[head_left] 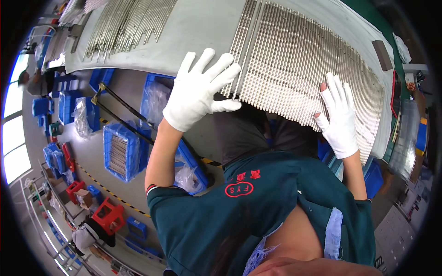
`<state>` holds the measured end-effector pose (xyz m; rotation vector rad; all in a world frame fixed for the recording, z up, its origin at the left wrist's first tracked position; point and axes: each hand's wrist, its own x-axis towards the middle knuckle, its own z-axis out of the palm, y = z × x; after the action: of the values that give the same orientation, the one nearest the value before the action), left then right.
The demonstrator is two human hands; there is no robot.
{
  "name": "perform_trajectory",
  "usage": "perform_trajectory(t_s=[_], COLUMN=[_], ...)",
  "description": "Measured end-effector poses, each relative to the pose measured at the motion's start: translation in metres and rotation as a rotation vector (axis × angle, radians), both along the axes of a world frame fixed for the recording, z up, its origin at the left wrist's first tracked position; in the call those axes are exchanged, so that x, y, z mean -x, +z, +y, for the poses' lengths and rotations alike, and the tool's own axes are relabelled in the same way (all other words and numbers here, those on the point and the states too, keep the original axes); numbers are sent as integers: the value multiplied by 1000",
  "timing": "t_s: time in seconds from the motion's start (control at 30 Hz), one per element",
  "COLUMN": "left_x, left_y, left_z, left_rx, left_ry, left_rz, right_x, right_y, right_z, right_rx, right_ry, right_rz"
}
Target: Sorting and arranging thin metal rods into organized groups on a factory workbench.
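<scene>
White glove (182, 110) on left hand (195, 94): spread wide, thumb well away from the other digits, at the left end of the main row of metal rods (294, 64). Near the rod ends there; cannot tell whether touching. White glove (345, 142) on right hand (338, 117) too, thumb and one digit bare-tipped; laid over the right part of the row, digits extended, thumb apart, nothing gripped.

Main row side by side on a cloth-covered bench (202, 30), darker bands across the metal. Second batch of rods (129, 23) at upper left, dark block (382, 55) at far right.

Writing: red oval badge (239, 189) with letters inside, two red characters (248, 175) just beside, both on a dark green shirt (202, 221). On the floor, blue crate (136, 154) with thin rods inside, red stool (109, 214) farther off.
</scene>
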<state>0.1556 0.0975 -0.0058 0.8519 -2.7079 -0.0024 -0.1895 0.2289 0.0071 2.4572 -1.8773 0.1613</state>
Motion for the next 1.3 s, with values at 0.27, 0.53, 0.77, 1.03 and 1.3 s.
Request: perform_trajectory(t_s=[0.27,0.53,0.77,1.03,1.3], left_x=[5,-8,42,14,34], left_y=[1,14,13,23,21], left_z=[5,4,20,16,19], left_rx=[19,108,-38,12,51], left_ry=[-20,98,-128,90,28], left_rz=[-8,-76,-18,-181,-55], right_x=[-1,-3,-4,-2,-6], right_y=[0,1,-1,-1,2], right_z=[1,2,1,4,1], right_rx=[-9,-10,-9,21,14], right_ry=[-7,-30,-17,-20,-35], right_rz=[-36,-48,-65,-74,-74])
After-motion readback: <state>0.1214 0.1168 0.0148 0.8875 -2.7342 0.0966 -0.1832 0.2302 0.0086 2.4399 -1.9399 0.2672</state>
